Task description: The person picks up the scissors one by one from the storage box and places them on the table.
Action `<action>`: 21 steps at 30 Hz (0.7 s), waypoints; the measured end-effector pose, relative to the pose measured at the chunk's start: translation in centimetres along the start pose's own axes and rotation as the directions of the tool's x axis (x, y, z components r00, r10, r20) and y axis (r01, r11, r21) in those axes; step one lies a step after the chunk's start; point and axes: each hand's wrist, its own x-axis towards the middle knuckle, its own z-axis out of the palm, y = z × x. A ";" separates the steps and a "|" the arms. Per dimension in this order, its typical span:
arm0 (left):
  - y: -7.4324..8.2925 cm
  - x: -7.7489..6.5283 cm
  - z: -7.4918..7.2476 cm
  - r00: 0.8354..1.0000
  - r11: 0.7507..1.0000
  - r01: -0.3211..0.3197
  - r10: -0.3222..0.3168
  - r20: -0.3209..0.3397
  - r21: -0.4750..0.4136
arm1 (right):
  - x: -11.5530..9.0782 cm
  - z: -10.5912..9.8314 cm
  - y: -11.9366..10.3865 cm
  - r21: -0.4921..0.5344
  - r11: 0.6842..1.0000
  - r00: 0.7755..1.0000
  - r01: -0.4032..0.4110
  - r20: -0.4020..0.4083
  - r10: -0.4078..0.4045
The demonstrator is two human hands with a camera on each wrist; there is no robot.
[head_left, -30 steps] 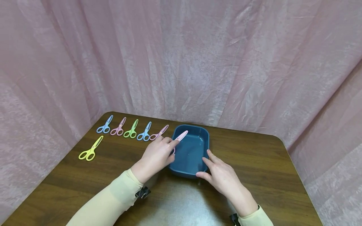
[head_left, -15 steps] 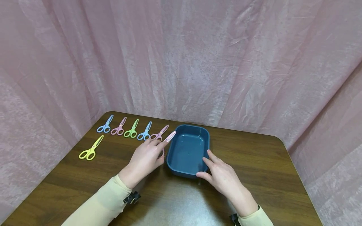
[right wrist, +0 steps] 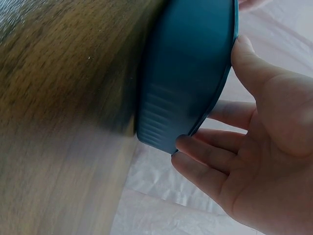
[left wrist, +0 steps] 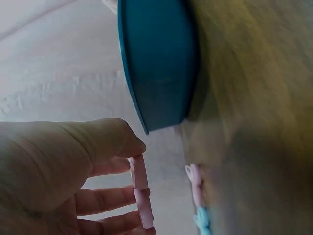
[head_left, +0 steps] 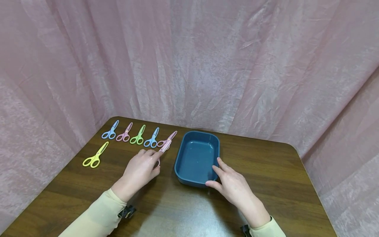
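Note:
My left hand (head_left: 137, 172) pinches a pair of pale pink scissors (head_left: 165, 145) between thumb and fingers, its blade end pointing away to the upper right in the head view. In the left wrist view the edges of the scissors' pink handle loops (left wrist: 143, 196) show at my fingertips. To the right, a dark blue rectangular tub (head_left: 195, 164) stands on the table with nothing in it. My right hand (head_left: 234, 184) holds the tub's near right corner, thumb on the rim (right wrist: 235, 54) and fingers along the side.
Behind my left hand lies a row of scissors: blue (head_left: 110, 130), pink (head_left: 124, 133), green (head_left: 138, 135), blue (head_left: 151, 138) and pink (head_left: 171, 136), partly overlapped by the held pair. Yellow scissors (head_left: 95, 156) lie nearer on the left. Pink curtains (head_left: 195, 65) hang behind the wooden table (head_left: 260, 161).
My left hand has moved left with the pale pink scissors, from over the tub's left side to in front of the row's right end. My right hand and the tub have stayed put.

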 end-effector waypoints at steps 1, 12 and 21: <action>-0.2 -0.3 0.0 1.000 1.000 0.010 -0.010 0.006 0.000 | 0.0 0.0 0.0 0.000 1.000 1.000 0.000 0.001 0.000; -2.0 -2.7 -0.3 0.993 0.994 0.107 -0.106 0.042 -0.010 | 0.0 0.0 0.0 0.001 1.000 1.000 0.005 0.000 -0.005; -3.3 -4.1 -0.1 0.983 0.986 0.168 -0.166 0.076 -0.012 | 0.0 0.0 0.0 0.003 1.000 1.000 0.001 0.006 -0.001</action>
